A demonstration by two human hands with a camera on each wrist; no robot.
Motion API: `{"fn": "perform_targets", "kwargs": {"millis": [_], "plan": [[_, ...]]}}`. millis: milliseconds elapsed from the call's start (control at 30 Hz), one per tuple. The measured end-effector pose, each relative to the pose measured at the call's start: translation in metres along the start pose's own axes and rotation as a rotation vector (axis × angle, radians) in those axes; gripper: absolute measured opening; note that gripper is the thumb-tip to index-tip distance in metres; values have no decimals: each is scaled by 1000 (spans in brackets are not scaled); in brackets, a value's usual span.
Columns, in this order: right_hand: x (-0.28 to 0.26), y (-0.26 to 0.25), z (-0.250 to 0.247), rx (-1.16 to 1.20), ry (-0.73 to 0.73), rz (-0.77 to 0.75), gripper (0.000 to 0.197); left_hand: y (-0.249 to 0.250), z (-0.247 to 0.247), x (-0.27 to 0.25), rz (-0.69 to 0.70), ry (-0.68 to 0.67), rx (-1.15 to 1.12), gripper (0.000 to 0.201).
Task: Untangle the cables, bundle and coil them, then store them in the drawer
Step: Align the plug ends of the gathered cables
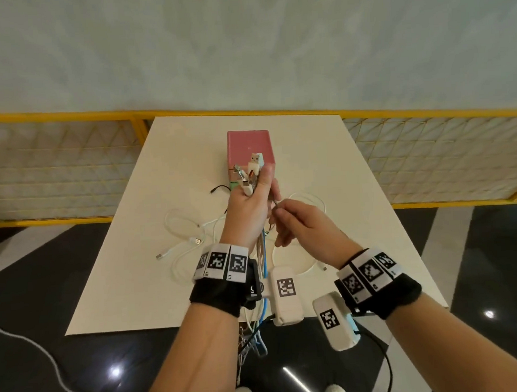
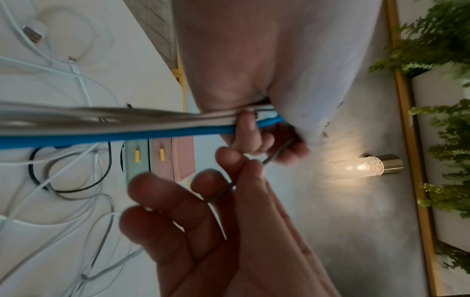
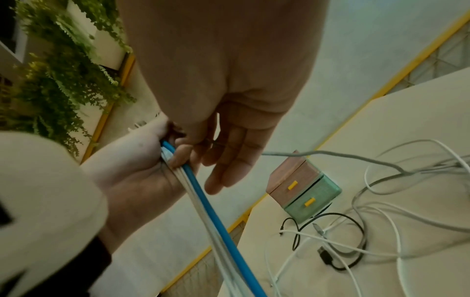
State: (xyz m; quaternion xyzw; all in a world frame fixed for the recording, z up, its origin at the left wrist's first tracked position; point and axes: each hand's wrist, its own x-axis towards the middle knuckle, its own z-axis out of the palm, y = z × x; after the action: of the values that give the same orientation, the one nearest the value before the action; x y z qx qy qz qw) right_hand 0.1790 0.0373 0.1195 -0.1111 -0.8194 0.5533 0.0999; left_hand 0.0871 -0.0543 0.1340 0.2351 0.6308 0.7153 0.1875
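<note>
Left hand (image 1: 245, 205) grip closed round my bundle of white and blue cables (image 3: 201, 193), plug ends (image 1: 247, 178) sticking out on top. Right hand (image 1: 300, 226) pinches a thin dark cable (image 2: 276, 154) beside it. Loose white cables (image 1: 181, 227) on white tabletop (image 1: 356, 190), near small pink-and-green drawer box (image 1: 248, 145).

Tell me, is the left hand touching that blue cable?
Touching. The right wrist view shows the left hand with its fingers wrapped round the blue cable and the pale cables beside it.
</note>
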Motion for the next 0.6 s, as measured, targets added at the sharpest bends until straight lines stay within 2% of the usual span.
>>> {"fn": "perform_targets", "kwargs": {"millis": [67, 200, 267, 367, 433, 600], "plan": [[2, 0, -2, -40, -37, -12, 23, 3, -4, 0, 37, 69, -32, 54], [7, 21, -25, -173, -14, 5, 24, 24, -25, 7, 3, 203, -447, 42], [9, 38, -47, -252, 18, 66, 22, 37, -42, 10, 16, 246, -550, 40], [12, 43, -72, -472, 14, 117, 20, 47, -60, 7, 70, 279, -486, 32], [17, 33, -81, -518, 26, 100, 19, 47, -62, 4, 80, 244, -406, 23], [35, -12, -95, -516, 180, -139, 11, 47, -51, 1, 60, 154, -172, 33]]}}
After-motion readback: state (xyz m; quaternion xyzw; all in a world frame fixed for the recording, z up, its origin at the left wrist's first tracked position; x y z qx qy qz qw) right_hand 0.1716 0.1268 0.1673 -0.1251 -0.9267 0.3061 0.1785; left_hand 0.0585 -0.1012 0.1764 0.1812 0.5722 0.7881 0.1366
